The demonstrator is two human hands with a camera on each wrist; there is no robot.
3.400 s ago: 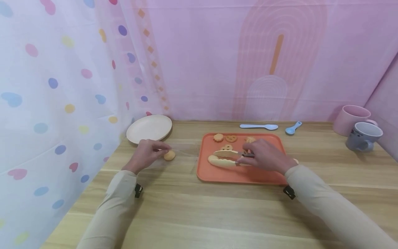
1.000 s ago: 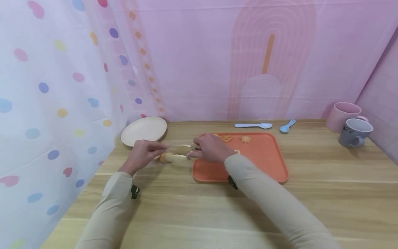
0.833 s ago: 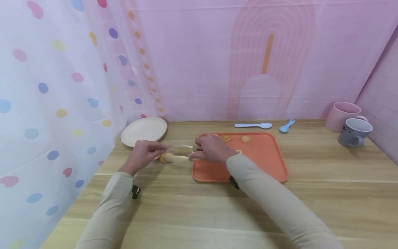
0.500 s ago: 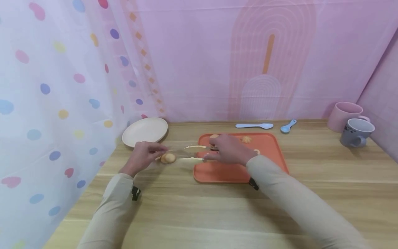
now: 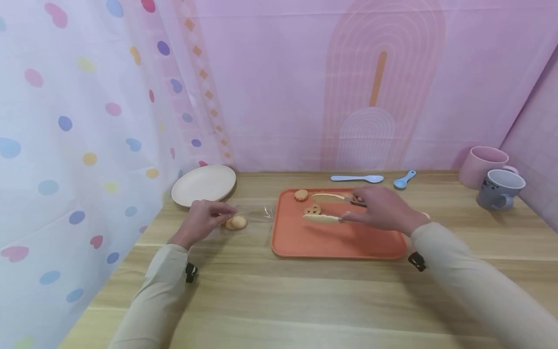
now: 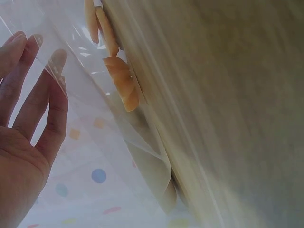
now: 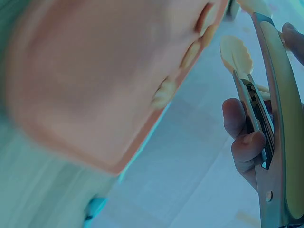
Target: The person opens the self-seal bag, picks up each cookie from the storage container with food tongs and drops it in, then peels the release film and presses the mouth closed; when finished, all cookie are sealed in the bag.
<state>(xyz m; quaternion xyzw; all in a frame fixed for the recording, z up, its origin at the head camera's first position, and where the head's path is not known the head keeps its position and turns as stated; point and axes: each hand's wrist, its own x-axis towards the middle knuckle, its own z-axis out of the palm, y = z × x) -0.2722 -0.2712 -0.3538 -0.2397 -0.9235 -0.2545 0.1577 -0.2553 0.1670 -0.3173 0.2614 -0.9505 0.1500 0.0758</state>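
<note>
My left hand (image 5: 200, 223) pinches the edge of a clear plastic bag (image 5: 257, 213) lying on the table left of the orange tray. Round cookies (image 5: 238, 222) overlap inside the bag. In the left wrist view a twisted-looking cookie (image 6: 122, 83) shows through the film. My right hand (image 5: 385, 211) grips a pair of tongs (image 5: 321, 219) with cream scalloped tips, spread apart and holding nothing, above the tray (image 5: 331, 246). A pretzel-shaped cookie (image 5: 312, 209) lies between the tips as seen from above. Near the tray's far left corner sits a scalloped cookie (image 5: 301, 195).
A cream plate (image 5: 204, 185) stands behind my left hand. Along the back lie a long blue spoon (image 5: 357, 179) and a short blue scoop (image 5: 404, 180). Pink (image 5: 485, 167) and grey mugs (image 5: 500, 190) stand at the far right.
The tongs carried a round cookie from the tray leftward into the bag and let it go beside the first. My right hand has since moved back right, over the tray. My left hand stayed.
</note>
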